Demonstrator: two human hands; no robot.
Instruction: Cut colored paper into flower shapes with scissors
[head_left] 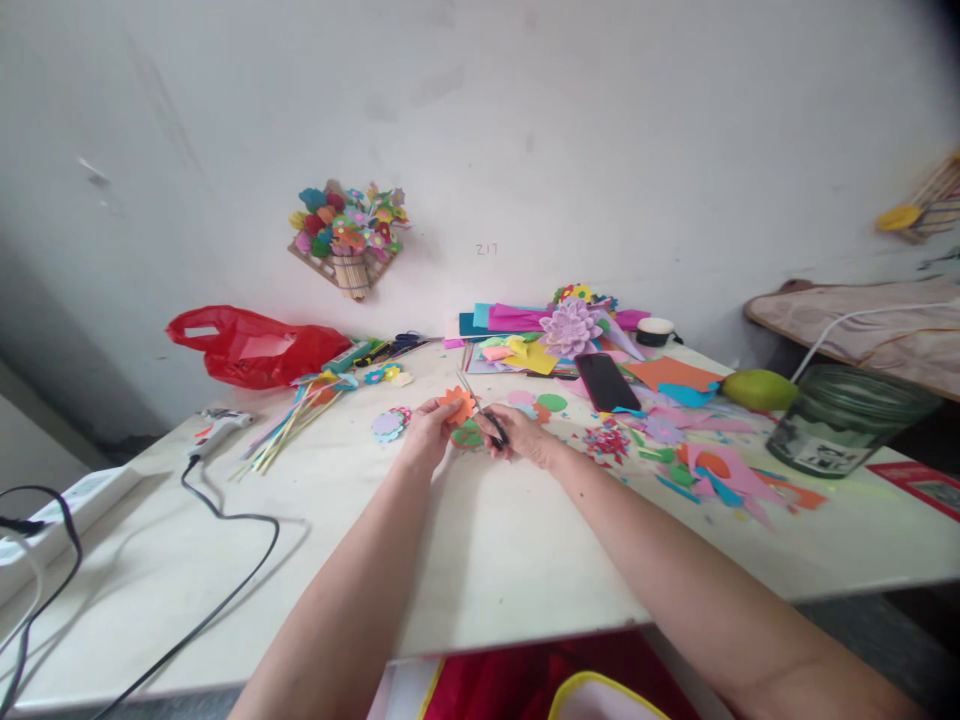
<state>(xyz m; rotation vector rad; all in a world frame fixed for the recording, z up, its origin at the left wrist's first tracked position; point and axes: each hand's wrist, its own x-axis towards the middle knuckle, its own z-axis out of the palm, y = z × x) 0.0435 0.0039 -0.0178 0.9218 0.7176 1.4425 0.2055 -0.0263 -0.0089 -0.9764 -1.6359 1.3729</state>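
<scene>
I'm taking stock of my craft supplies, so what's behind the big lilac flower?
Small colourful flowers peek out above the big lilac flower, and magenta material shows past its left side. Whatever sits directly behind its petals is covered, so I can't tell.

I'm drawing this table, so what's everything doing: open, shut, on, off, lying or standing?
Black-handled metal scissors: in the right hand, blades seemingly slightly apart.
Orange scalloped paper flower: held in the left hand.
Dark rectangular phone: lying flat, nothing lit.
Green glass jar: upright, no lid seen.
Red plastic bag: crumpled, lying down.
White plastic power strip: black plug in.
</scene>
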